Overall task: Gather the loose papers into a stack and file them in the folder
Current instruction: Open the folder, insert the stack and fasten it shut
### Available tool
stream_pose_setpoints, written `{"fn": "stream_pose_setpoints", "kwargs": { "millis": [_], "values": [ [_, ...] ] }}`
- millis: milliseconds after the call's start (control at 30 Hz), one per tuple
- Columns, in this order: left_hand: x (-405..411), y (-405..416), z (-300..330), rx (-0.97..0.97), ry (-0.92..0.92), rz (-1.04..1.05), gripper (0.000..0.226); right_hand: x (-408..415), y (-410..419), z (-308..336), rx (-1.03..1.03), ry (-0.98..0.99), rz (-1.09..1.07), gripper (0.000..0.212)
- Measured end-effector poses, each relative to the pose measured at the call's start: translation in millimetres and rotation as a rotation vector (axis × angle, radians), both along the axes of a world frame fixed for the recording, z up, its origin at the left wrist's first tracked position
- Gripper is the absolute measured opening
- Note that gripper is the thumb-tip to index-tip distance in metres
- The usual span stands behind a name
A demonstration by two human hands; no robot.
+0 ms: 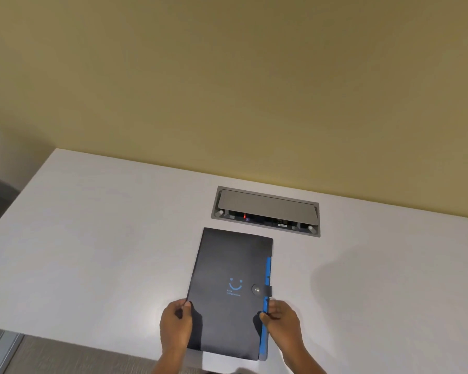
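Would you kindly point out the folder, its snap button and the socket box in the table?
folder (222, 268): head view, on the plain black cover.
snap button (256, 289): head view, on its round metal face.
socket box (265, 205): head view, on its grey lid.

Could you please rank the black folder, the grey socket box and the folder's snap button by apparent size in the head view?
1. black folder, though it is nearer the camera
2. grey socket box
3. snap button
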State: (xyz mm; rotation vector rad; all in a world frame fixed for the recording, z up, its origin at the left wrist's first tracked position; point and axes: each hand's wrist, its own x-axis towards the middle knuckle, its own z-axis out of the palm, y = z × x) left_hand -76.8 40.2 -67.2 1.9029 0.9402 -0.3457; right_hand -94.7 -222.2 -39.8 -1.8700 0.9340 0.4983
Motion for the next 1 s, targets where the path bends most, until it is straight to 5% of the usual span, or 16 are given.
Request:
{"fn": "stream_pose_setpoints", "kwargs": {
  "millis": [367, 567, 933, 1000],
  "values": [
    [29.8, 110.1, 30.9, -0.107, -0.062, 0.367, 0.013, 68.8, 104.3, 24.9, 0.293, -0.106, 0.184, 0.036],
    [95.7, 147.5, 38.2, -0.094, -0.133, 0.33, 0.019, 127.1, 145.0, 22.6, 0.371, -0.157, 0.225, 0.063],
    [203.6, 136.9, 36.3, -0.1, -0.226, 0.158, 0.01, 188.1, 159.2, 13.9, 0.355, -0.217, 0.221, 0.067],
    [213.9, 136.0, 33.9, -0.091, -0.23, 0.106, 0.023, 193.7, 159.1, 13.1, 0.353, -0.222, 0.217, 0.067]
  ]
}}
